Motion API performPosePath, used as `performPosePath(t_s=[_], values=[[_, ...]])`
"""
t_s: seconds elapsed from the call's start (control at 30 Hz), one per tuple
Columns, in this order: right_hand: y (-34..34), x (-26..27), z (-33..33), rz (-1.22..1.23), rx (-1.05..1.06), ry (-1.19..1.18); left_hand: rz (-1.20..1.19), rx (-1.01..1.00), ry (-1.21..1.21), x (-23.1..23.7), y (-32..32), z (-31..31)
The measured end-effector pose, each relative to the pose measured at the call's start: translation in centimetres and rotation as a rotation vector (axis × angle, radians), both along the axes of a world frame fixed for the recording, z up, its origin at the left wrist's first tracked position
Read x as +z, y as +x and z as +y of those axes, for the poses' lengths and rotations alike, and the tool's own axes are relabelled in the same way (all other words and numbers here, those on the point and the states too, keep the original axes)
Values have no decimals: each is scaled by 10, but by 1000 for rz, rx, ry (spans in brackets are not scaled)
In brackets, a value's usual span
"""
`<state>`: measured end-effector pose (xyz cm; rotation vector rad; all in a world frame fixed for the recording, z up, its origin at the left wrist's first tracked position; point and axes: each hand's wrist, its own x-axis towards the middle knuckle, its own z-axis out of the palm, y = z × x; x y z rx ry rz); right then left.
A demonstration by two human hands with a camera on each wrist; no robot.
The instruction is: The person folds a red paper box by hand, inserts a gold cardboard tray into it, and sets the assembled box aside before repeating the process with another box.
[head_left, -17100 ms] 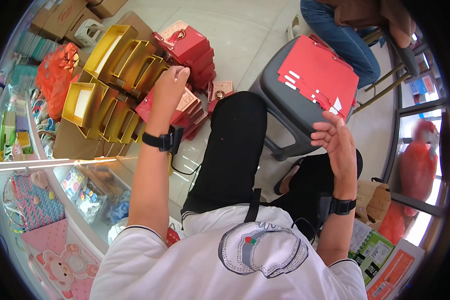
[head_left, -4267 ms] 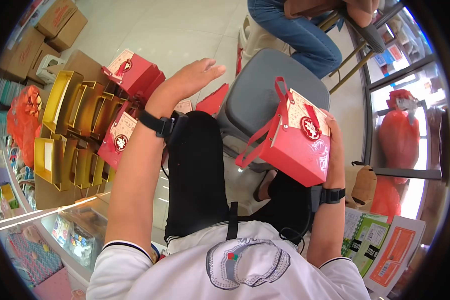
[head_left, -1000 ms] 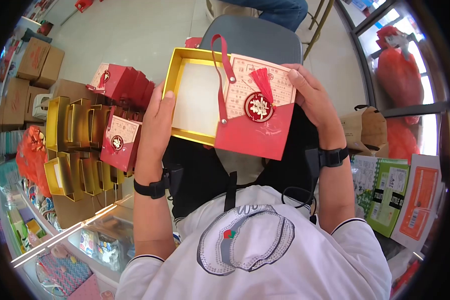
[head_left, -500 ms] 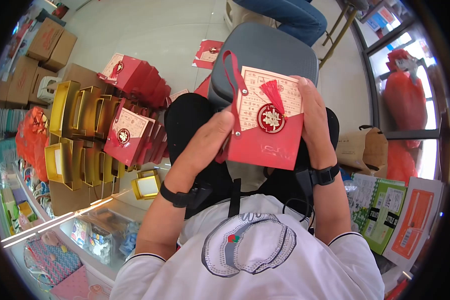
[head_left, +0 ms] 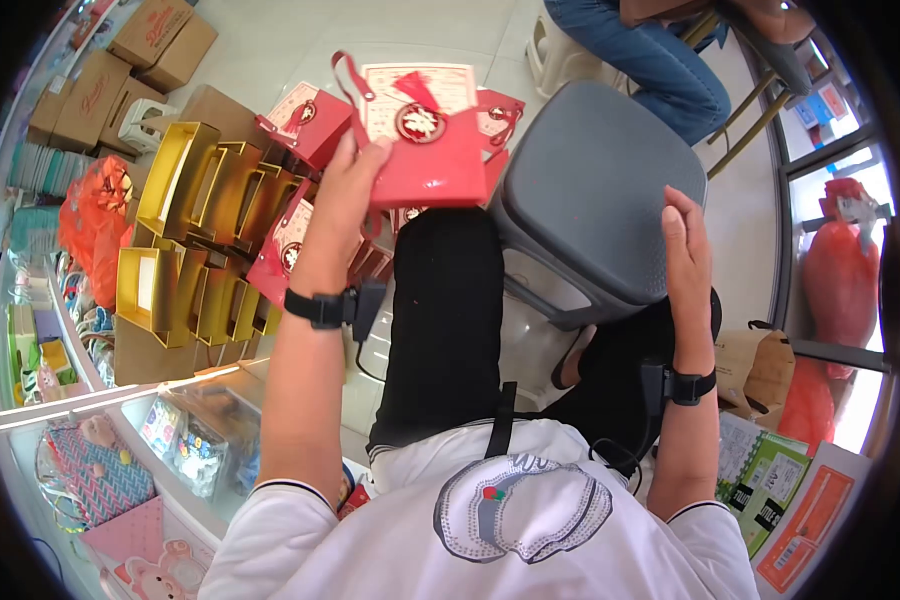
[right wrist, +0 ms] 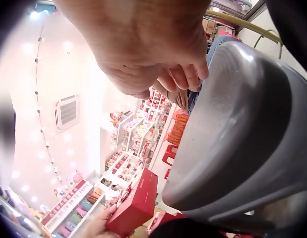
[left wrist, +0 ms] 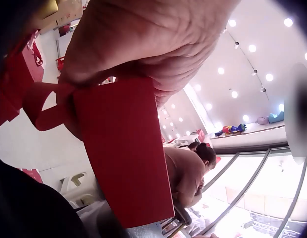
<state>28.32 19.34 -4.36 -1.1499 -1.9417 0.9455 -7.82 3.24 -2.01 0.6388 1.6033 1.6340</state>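
My left hand (head_left: 348, 188) grips a red gift box (head_left: 430, 160) by its left edge, thumb on the front; the box has a cream panel, a round emblem, a tassel and a red strap. In the left wrist view the box's plain red side (left wrist: 126, 153) hangs below the hand (left wrist: 148, 39). Apart from the box, my right hand (head_left: 685, 260) is held over the right edge of the grey stool (head_left: 600, 180), holding nothing. The right wrist view shows that hand (right wrist: 143, 49) beside the stool (right wrist: 218, 119), and the red box (right wrist: 136, 203) lower down.
More red boxes (head_left: 315, 120) stand on the floor behind and left of the held box. Gold open trays (head_left: 180, 180) are stacked left of them, near an orange-red plastic bag (head_left: 98, 225). A seated person in jeans (head_left: 650, 60) is beyond the stool. A paper bag (head_left: 755, 370) stands at right.
The red box has moved left and away from my body, carried by my left hand. My right hand has let go of it and moved right. The gold inner tray seen earlier is no longer visible beside it.
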Motion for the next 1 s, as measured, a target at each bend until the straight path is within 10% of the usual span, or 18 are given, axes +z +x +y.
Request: performPosePath(t_s=[0.23, 0.43, 0.67, 0.73, 1.0], values=[[1, -26, -6, -216, 122, 274, 58, 64, -2, -30, -83, 37], [0, -30, -8, -296, 97, 341, 175, -137, -506, -99, -70, 56], [-4, -25, -13, -283, 105, 331, 341, -184, -910, -289, -147, 56], [-7, -26, -12, -338, 91, 374, 606, -172, -1134, -282, -144, 62], [-9, -22, -10, -395, 102, 386, 740, -528, -746, -229, -156, 165]])
